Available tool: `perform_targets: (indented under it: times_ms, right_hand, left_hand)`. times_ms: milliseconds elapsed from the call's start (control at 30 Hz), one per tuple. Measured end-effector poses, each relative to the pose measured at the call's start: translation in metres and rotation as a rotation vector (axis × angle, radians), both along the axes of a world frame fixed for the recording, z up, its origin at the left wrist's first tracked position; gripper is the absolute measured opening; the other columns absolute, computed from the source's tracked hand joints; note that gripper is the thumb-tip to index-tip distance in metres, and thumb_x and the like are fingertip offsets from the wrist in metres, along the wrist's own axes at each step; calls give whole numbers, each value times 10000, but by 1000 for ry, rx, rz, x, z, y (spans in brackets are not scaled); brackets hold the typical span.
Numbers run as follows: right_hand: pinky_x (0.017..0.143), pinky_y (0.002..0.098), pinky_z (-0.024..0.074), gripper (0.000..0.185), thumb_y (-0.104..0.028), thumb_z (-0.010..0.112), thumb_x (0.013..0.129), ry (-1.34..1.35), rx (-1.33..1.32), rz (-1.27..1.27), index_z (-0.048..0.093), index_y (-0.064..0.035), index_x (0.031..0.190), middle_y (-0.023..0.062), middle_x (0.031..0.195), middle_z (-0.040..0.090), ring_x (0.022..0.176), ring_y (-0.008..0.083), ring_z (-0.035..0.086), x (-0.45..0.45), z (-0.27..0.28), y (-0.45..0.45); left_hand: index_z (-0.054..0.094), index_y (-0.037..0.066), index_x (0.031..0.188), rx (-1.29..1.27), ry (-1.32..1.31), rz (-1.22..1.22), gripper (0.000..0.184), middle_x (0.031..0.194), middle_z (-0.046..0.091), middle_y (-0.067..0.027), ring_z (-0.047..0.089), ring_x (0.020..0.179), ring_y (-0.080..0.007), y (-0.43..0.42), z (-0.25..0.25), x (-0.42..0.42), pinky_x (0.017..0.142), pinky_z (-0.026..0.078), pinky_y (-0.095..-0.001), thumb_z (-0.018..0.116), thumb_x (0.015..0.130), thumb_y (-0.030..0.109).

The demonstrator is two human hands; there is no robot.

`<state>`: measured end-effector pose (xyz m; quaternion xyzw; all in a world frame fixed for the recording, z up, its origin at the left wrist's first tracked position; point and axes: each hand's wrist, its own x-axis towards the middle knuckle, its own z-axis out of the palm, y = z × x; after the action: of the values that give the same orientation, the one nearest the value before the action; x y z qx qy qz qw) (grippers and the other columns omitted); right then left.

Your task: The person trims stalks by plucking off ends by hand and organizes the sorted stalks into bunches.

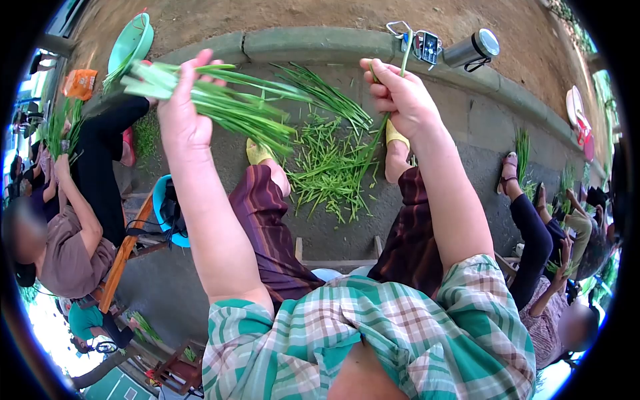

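Observation:
My left hand (185,110) is raised at the left, its fingers wrapped round a bunch of long, thin green stalks (243,110). The pale ends of the bunch stick out to the left, and the tips fan out to the right. On the other side my right hand (403,97) pinches a single long green stalk (408,50), which runs down past the fingers toward the ground. Between my feet lies a loose pile of short cut green pieces (333,170). Beyond it, some longer stalks (327,93) rest on the pavement.
A stone curb (320,43) runs across the far side, with a metal flask (470,48) and a small electronic device (427,48) on it. A green basin (131,41) and an orange bag (80,83) are at far left. People sit on both sides, near a wooden stool (127,257).

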<state>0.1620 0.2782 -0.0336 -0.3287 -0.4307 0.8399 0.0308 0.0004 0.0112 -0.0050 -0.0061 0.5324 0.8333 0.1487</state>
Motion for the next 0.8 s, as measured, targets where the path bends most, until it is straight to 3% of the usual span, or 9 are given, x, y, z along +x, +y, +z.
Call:
perform_targets:
  times_ms: [33, 133, 167, 267, 333, 400, 467, 733, 800]
  right_hand:
    - [447, 146, 277, 306, -252, 663, 927, 6, 18, 43, 632, -28, 1133, -36, 844, 567, 627, -3, 432, 0, 0, -1]
    - [449, 141, 269, 352, -255, 684, 911, -34, 145, 102, 629, -35, 1180, -42, 845, 573, 632, -7, 433, -4, 0, -8]
    - [454, 139, 273, 326, -281, 708, 891, -30, 181, 106, 659, -48, 1114, -39, 813, 578, 623, -6, 433, -5, -3, -11]
    - [454, 138, 277, 320, -320, 735, 866, -103, 251, 155, 672, -65, 1049, -29, 787, 588, 604, -9, 429, -5, -9, -16]
    - [455, 147, 293, 263, -278, 729, 866, -91, 310, 162, 667, -67, 1010, -18, 767, 594, 586, -4, 432, -6, -12, -23]
    - [579, 243, 455, 299, -248, 758, 813, -139, 466, 206, 671, -37, 1005, 34, 839, 658, 708, 92, 574, -6, -10, -30]
    - [782, 312, 516, 295, -152, 701, 822, -137, 529, 208, 650, 9, 1063, 106, 972, 694, 871, 171, 646, -7, -22, -38]
    - [750, 308, 516, 293, -109, 638, 852, -14, 593, 236, 645, 29, 1110, 114, 943, 703, 861, 142, 638, -4, -28, -54]
    - [741, 303, 515, 290, -109, 633, 856, 3, 602, 248, 645, 26, 1111, 110, 940, 703, 850, 139, 636, -3, -29, -54]
  left_hand:
    - [582, -5, 1126, -16, -15, -139, 255, 1201, 628, -191, 626, 1087, -308, 5, 1, 1, 868, 546, -416, 613, 946, 173]
    - [591, -2, 1118, -133, 1, -256, 235, 1012, 678, -181, 685, 903, -280, 28, 0, 20, 801, 574, -417, 618, 935, 142]
    - [604, -10, 1059, -180, -21, -222, 213, 904, 685, -151, 689, 750, -221, 39, 1, 30, 654, 591, -351, 629, 918, 148]
    - [648, 23, 979, -386, 58, -316, 253, 793, 635, -34, 621, 671, -111, 68, -2, 55, 577, 564, -269, 718, 864, 237]
    - [671, 41, 925, -531, 67, -383, 271, 789, 624, -10, 601, 667, -92, 88, 5, 79, 560, 542, -248, 753, 832, 282]
    - [680, 49, 907, -583, 125, -458, 258, 785, 645, -28, 593, 648, -79, 100, 4, 96, 537, 502, -228, 772, 809, 270]
    - [705, 68, 946, -571, 73, -505, 247, 870, 675, -30, 595, 701, -72, 106, -4, 103, 555, 492, -219, 775, 812, 263]
    - [711, 74, 955, -646, 96, -459, 223, 835, 682, -23, 605, 697, -76, 106, -13, 100, 542, 488, -231, 756, 824, 248]
    - [713, 85, 953, -549, 74, -468, 222, 827, 682, -16, 606, 695, -77, 106, -12, 99, 543, 486, -228, 766, 814, 250]
